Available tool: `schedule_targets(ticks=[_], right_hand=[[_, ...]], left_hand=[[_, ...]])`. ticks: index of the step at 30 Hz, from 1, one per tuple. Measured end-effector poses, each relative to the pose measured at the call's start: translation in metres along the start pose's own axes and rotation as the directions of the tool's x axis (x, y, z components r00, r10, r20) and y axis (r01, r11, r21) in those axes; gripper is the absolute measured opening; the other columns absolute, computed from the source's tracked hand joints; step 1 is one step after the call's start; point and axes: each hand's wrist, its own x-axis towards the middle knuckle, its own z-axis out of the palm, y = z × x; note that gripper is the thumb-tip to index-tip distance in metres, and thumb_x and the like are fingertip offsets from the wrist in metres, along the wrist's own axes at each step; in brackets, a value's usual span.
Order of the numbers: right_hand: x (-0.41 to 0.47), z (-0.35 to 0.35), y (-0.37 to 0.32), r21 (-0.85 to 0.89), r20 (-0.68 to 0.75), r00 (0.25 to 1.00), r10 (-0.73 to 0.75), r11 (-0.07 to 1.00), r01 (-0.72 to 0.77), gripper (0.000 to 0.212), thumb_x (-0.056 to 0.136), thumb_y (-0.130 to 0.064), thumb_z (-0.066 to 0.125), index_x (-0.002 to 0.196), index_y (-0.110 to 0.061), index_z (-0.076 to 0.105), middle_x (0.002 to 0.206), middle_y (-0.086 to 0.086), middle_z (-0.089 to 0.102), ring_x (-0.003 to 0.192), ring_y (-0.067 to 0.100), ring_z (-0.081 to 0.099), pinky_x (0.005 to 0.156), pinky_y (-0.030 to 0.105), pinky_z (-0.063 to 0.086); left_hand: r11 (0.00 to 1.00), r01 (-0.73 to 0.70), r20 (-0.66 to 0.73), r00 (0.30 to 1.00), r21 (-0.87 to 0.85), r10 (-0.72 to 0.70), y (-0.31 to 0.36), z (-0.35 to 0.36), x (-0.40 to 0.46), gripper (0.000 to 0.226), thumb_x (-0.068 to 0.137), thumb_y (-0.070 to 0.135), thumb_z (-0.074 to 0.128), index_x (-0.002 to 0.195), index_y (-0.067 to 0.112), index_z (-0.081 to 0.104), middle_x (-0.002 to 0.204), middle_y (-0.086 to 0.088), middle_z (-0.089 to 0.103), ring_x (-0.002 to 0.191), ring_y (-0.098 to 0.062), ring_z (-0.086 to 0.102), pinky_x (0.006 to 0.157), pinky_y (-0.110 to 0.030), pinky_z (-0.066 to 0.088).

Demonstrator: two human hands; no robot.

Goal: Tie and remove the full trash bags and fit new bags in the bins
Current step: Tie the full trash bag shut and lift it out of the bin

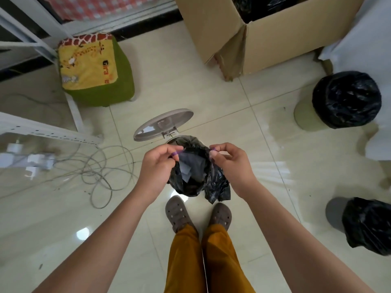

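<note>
A black trash bag (215, 180) sits in a small bin in front of my feet, its mouth held open with paper scraps visible inside. The bin's round grey lid (163, 124) stands flipped up behind it. My left hand (157, 163) pinches the bag's left rim. On the opposite side my right hand (229, 160) pinches the right rim. The bin's body is almost wholly hidden by the bag and my hands.
Two more bins lined with black bags stand at the right, one beige (347, 100) and one grey (368, 225). A cardboard box (264, 37) holding black bags is behind. A green giraffe stool (95, 70) and loose cables (99, 170) lie to the left.
</note>
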Motion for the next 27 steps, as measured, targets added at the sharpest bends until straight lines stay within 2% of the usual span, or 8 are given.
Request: schedule_targets(ticks=[3,6,9,12,14,18,22,27], right_hand=[[0.001,0.002,0.002,0.1,0.017,0.997,-0.071,0.993,0.069,0.009,0.093,-0.005,0.061,0.084,-0.003,0.061,0.107,-0.001,0.072,0.093,0.021,0.067,0.09,0.036,0.056],[0.003,-0.001,0.006,0.124,0.02,0.999,-0.049,0.991,0.046,0.01,0.094,-0.006,0.06,0.084,-0.008,0.061,0.099,0.009,0.074,0.089,0.025,0.068,0.091,0.04,0.056],[0.007,-0.004,0.011,0.099,0.004,0.999,-0.033,0.995,0.033,0.012,0.093,-0.009,0.062,0.082,-0.008,0.06,0.09,0.019,0.072,0.084,0.029,0.069,0.088,0.042,0.057],[0.008,-0.003,0.018,0.112,-0.018,0.999,0.041,0.993,-0.038,0.011,0.093,-0.01,0.063,0.083,-0.006,0.061,0.089,0.022,0.07,0.075,0.021,0.065,0.089,0.047,0.056],[0.01,-0.004,0.02,0.082,-0.027,0.999,0.034,0.996,-0.031,0.011,0.093,-0.012,0.063,0.083,-0.007,0.062,0.089,0.02,0.071,0.071,0.018,0.063,0.087,0.048,0.056],[0.018,-0.006,0.019,0.055,-0.056,0.998,0.017,0.998,-0.014,0.014,0.095,-0.017,0.061,0.087,-0.006,0.064,0.069,0.004,0.064,0.068,0.016,0.057,0.083,0.048,0.055],[0.023,-0.009,0.019,0.043,-0.064,0.998,-0.024,0.999,0.027,0.013,0.096,-0.018,0.058,0.084,-0.013,0.06,0.064,-0.002,0.058,0.064,0.014,0.053,0.073,0.036,0.054],[0.029,-0.012,0.018,0.03,-0.059,0.996,-0.062,0.997,0.064,0.012,0.097,-0.019,0.056,0.086,-0.016,0.058,0.07,-0.001,0.056,0.062,0.014,0.05,0.061,0.025,0.047]], left_hand=[[0.998,-0.034,0.05,0.998,-0.047,0.036,0.003,0.009,0.002,0.024,0.075,-0.018,0.042,0.077,0.002,0.055,0.104,0.006,0.073,0.108,-0.008,0.063,0.097,-0.03,0.048],[0.985,0.021,0.09,0.996,-0.173,-0.005,0.006,0.015,0.003,0.031,0.079,-0.015,0.044,0.075,0.01,0.061,0.094,-0.004,0.074,0.105,-0.021,0.067,0.101,-0.043,0.046],[0.947,0.007,0.189,0.98,-0.322,0.057,0.011,0.025,0.014,0.031,0.08,-0.007,0.049,0.086,0.016,0.07,0.088,-0.01,0.072,0.098,-0.03,0.069,0.09,-0.034,0.054],[0.995,0.099,-0.048,0.994,0.024,-0.098,-0.005,0.033,0.029,0.037,0.086,-0.009,0.049,0.094,0.022,0.068,0.094,-0.001,0.069,0.096,-0.016,0.066,0.092,-0.03,0.053],[0.975,0.094,-0.15,0.987,0.202,-0.064,-0.021,0.035,0.035,0.04,0.087,-0.01,0.045,0.097,0.024,0.064,0.1,0.004,0.063,0.094,-0.008,0.06,0.091,-0.025,0.05],[0.854,-0.062,-0.003,0.997,0.516,0.075,-0.052,0.034,0.045,0.041,0.088,-0.001,0.054,0.123,0.021,0.058,0.121,0.003,0.05,0.111,-0.016,0.052,0.1,-0.032,0.045],[0.701,-0.168,0.144,0.985,0.693,0.094,-0.068,0.041,0.06,0.053,0.087,0.007,0.064,0.138,0.02,0.052,0.138,-0.001,0.046,0.125,-0.025,0.039,0.107,-0.04,0.037],[0.561,-0.235,0.173,0.972,0.794,0.162,-0.069,0.05,0.082,0.028,0.087,0.011,0.067,0.113,0.021,0.071,0.14,0.003,0.05,0.126,-0.027,0.038,0.105,-0.045,0.036]])
